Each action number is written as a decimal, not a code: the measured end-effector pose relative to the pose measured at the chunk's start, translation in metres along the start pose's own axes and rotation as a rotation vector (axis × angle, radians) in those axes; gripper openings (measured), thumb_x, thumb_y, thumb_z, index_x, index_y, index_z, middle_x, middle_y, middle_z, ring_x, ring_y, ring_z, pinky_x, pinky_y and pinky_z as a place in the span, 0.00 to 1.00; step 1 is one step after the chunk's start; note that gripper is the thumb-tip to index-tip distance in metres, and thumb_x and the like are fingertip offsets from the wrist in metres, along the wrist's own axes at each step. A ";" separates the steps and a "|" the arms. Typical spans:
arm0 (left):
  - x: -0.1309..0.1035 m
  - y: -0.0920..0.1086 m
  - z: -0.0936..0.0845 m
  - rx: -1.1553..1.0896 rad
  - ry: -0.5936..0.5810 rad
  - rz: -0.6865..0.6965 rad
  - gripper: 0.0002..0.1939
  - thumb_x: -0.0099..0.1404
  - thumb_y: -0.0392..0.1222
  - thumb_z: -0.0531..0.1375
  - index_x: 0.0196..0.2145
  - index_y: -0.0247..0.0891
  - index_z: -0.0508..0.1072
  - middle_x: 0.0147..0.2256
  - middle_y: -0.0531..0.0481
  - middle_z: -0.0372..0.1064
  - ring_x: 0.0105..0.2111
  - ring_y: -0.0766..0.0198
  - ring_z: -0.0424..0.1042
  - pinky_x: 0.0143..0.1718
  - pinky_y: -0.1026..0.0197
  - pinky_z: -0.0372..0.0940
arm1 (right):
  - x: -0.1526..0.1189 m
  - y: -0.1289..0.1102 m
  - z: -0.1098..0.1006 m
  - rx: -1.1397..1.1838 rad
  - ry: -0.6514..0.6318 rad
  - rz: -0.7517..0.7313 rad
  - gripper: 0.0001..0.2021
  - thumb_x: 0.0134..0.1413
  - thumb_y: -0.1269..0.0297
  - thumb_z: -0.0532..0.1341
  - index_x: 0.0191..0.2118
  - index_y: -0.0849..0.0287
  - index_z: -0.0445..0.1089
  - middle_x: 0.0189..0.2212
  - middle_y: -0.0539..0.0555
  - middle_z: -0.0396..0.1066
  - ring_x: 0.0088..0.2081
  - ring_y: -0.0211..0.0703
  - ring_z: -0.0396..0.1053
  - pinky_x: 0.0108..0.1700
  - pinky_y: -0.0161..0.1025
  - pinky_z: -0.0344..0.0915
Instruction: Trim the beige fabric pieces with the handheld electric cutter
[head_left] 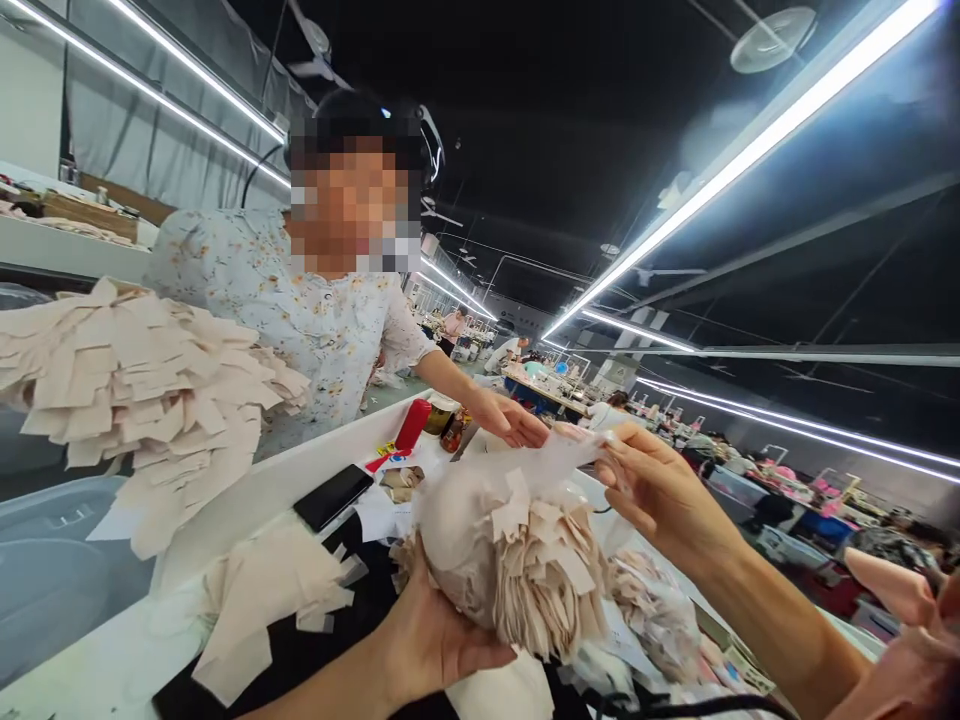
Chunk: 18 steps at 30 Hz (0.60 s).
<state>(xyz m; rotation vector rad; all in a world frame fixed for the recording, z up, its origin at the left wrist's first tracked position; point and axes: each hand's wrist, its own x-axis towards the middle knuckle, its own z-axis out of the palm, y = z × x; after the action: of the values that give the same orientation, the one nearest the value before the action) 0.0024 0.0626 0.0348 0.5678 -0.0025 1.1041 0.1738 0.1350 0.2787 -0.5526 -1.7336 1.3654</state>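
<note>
A clear plastic bag (525, 455) holds a thick bundle of beige fabric pieces (551, 575), which show through and at its side. My left hand (431, 635) is closed around the bundle's lower side and bears it above the table. At the bag's upper edge, my right hand (649, 480) pinches the thin film between thumb and fingers and pulls it outward. Opposite me, a co-worker's hand (510, 415) reaches to the same edge; whether it grips the film I cannot tell. More beige pieces (270, 595) lie left of my left hand.
A large stack of beige fabric pieces (150, 370) rises at the left beside a person in a floral shirt (322, 340). Blue plastic bins (67, 560) stand below. A black phone (334, 497) and a red object (412, 425) lie on the table. Bagged fabric (656, 610) lies right.
</note>
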 end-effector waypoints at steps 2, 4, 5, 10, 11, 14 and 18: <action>0.006 0.002 -0.010 -0.054 -0.019 0.041 0.60 0.51 0.82 0.64 0.67 0.34 0.66 0.64 0.35 0.68 0.63 0.40 0.68 0.58 0.50 0.67 | -0.001 0.003 -0.003 -0.040 -0.075 0.015 0.17 0.39 0.52 0.80 0.27 0.54 0.75 0.16 0.49 0.71 0.12 0.31 0.55 0.11 0.27 0.49; 0.011 0.004 -0.020 -0.119 -0.020 0.075 0.58 0.51 0.82 0.63 0.66 0.34 0.67 0.63 0.34 0.68 0.63 0.38 0.68 0.60 0.46 0.66 | -0.002 0.006 -0.005 -0.096 -0.182 0.011 0.17 0.44 0.50 0.78 0.27 0.54 0.75 0.17 0.52 0.73 0.13 0.33 0.59 0.13 0.30 0.54; 0.013 0.005 -0.023 -0.154 -0.001 0.094 0.57 0.52 0.81 0.63 0.65 0.33 0.68 0.62 0.34 0.69 0.63 0.37 0.67 0.60 0.45 0.66 | -0.002 0.008 -0.006 -0.132 -0.244 0.009 0.16 0.47 0.49 0.77 0.27 0.54 0.76 0.18 0.53 0.74 0.14 0.34 0.61 0.16 0.31 0.57; 0.020 0.016 -0.029 -0.274 0.223 0.210 0.42 0.65 0.70 0.59 0.62 0.32 0.70 0.56 0.34 0.75 0.58 0.39 0.73 0.55 0.46 0.70 | -0.003 0.014 -0.004 -0.329 -0.460 0.067 0.15 0.53 0.49 0.74 0.30 0.56 0.79 0.24 0.57 0.78 0.25 0.41 0.71 0.24 0.33 0.65; 0.020 0.019 -0.029 -0.281 0.257 0.237 0.39 0.67 0.67 0.58 0.63 0.33 0.70 0.55 0.35 0.76 0.57 0.40 0.73 0.55 0.46 0.70 | -0.002 0.015 -0.002 -0.357 -0.474 0.083 0.15 0.54 0.49 0.74 0.31 0.56 0.79 0.26 0.57 0.79 0.26 0.41 0.71 0.24 0.33 0.64; 0.021 0.028 -0.034 -0.268 0.287 0.298 0.31 0.70 0.59 0.59 0.64 0.39 0.70 0.51 0.40 0.78 0.55 0.42 0.75 0.55 0.47 0.71 | 0.002 0.018 0.007 -0.404 -0.508 0.115 0.16 0.53 0.46 0.73 0.32 0.55 0.79 0.29 0.56 0.79 0.26 0.39 0.69 0.24 0.32 0.63; 0.022 0.037 -0.047 -0.229 0.278 0.358 0.29 0.72 0.51 0.59 0.66 0.38 0.67 0.45 0.40 0.80 0.48 0.44 0.79 0.52 0.48 0.72 | 0.010 0.021 0.018 -0.433 -0.556 0.109 0.19 0.53 0.44 0.72 0.34 0.56 0.80 0.25 0.53 0.74 0.26 0.39 0.68 0.24 0.32 0.66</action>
<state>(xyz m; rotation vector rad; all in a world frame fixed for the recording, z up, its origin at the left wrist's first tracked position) -0.0315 0.1132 0.0165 0.2072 0.0104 1.5022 0.1502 0.1392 0.2618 -0.5360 -2.5175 1.2970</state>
